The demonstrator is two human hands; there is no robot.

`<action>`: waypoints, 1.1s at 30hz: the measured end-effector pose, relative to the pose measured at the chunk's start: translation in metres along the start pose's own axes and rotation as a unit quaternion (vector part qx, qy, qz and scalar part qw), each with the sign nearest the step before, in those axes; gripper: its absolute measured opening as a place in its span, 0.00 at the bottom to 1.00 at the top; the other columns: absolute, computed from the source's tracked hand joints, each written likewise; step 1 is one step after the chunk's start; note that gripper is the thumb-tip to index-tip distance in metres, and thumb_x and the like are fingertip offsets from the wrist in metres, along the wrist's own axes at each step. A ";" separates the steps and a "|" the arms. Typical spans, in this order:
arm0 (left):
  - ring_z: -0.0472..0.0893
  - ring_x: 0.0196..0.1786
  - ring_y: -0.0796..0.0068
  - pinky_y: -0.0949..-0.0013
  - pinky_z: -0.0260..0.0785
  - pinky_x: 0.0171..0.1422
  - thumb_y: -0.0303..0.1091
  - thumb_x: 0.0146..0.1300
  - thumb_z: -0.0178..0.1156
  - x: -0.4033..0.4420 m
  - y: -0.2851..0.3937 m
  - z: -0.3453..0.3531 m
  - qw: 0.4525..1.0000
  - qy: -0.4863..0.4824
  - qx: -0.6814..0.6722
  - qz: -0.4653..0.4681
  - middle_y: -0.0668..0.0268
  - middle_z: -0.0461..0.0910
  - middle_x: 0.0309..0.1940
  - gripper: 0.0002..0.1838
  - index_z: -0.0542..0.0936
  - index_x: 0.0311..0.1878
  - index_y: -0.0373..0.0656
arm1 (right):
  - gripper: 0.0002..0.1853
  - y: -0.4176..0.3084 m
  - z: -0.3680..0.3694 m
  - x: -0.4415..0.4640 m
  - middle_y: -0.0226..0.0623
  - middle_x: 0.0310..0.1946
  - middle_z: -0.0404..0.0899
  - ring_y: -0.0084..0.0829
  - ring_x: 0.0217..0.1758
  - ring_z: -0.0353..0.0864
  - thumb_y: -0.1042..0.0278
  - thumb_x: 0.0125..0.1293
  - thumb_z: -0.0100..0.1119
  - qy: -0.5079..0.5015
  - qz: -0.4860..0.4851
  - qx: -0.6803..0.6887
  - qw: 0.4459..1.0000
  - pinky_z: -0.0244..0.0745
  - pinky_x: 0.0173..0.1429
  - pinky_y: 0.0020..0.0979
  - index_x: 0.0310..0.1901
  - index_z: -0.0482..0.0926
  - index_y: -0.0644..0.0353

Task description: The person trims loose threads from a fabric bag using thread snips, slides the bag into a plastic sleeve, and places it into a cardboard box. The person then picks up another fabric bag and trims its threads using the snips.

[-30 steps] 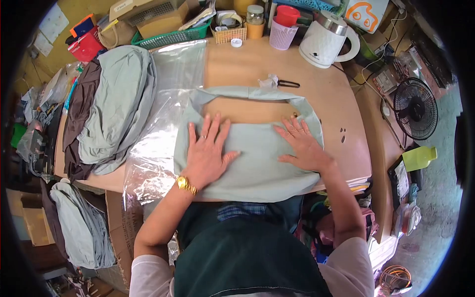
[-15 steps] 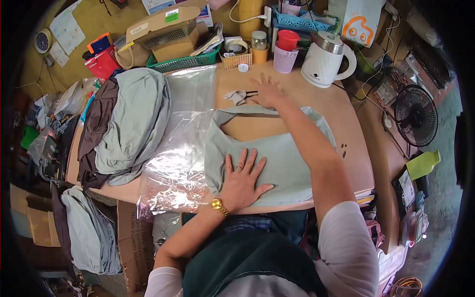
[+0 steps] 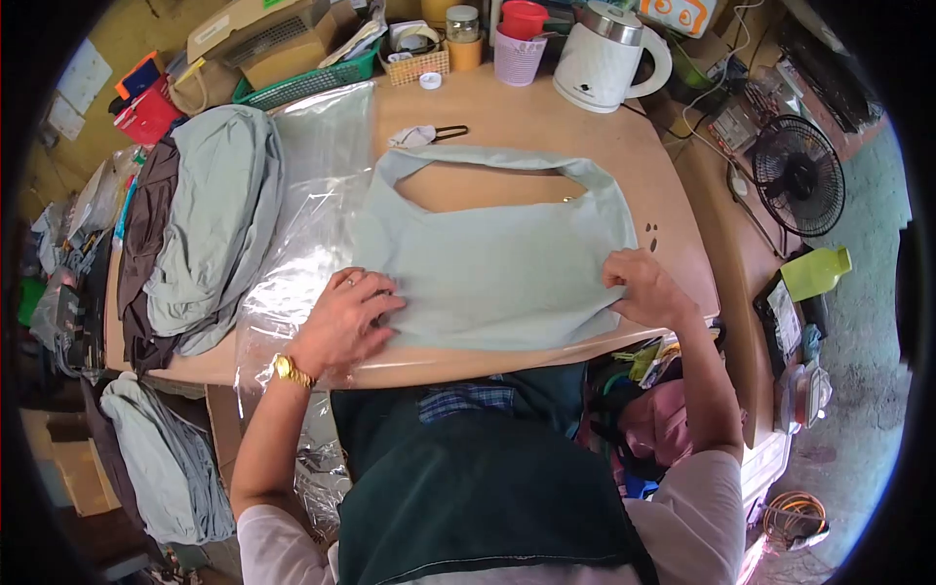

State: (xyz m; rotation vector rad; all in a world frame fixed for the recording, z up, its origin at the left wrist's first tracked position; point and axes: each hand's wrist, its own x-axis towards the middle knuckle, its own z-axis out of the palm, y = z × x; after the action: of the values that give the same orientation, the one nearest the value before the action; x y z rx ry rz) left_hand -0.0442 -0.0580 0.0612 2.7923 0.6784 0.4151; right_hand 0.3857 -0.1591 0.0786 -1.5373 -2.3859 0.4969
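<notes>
The right hand (image 3: 651,288) is pinching the right edge of a pale green cloth bag (image 3: 497,263), near its lower corner. The left hand (image 3: 346,317) is curling at the lower left side; I can't tell whether it is gripping. The bag is lying near the table's (image 3: 678,219) front edge, its handle facing the back. Spreading looks mostly done, with the bottom edge rippling slightly. Leftward, a clear plastic sheet (image 3: 317,185) is glinting and heaped cloth (image 3: 210,234) is resting by the left edge.
</notes>
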 end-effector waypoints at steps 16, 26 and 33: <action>0.78 0.37 0.57 0.62 0.70 0.45 0.30 0.59 0.63 0.010 0.008 -0.011 0.953 0.098 -0.242 -0.151 0.57 0.80 0.31 0.06 0.81 0.37 0.38 | 0.09 0.004 0.002 -0.008 0.29 0.24 0.74 0.21 0.29 0.72 0.81 0.52 0.65 0.131 0.155 0.188 0.961 0.66 0.33 0.27 0.31 0.73 0.62; 0.77 0.37 0.59 0.61 0.63 0.51 0.29 0.49 0.68 0.014 0.024 -0.003 0.974 0.149 -0.090 -0.147 0.64 0.78 0.33 0.14 0.77 0.39 0.43 | 0.08 -0.019 0.017 0.008 0.33 0.24 0.74 0.28 0.30 0.75 0.84 0.53 0.60 0.162 0.073 0.188 0.966 0.70 0.41 0.31 0.29 0.71 0.61; 0.75 0.37 0.60 0.60 0.64 0.48 0.23 0.37 0.65 -0.010 0.010 0.019 0.997 0.010 0.065 -0.031 0.64 0.73 0.29 0.15 0.71 0.30 0.45 | 0.12 -0.003 0.035 -0.016 0.34 0.21 0.66 0.41 0.30 0.73 0.83 0.38 0.57 0.153 -0.050 -0.141 0.977 0.64 0.47 0.37 0.24 0.66 0.58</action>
State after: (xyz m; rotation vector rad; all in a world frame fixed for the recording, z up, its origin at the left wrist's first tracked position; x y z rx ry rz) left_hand -0.0423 -0.0739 0.0442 2.8832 0.8238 0.4001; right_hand 0.3761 -0.1802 0.0481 -1.4645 -2.3453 -0.1011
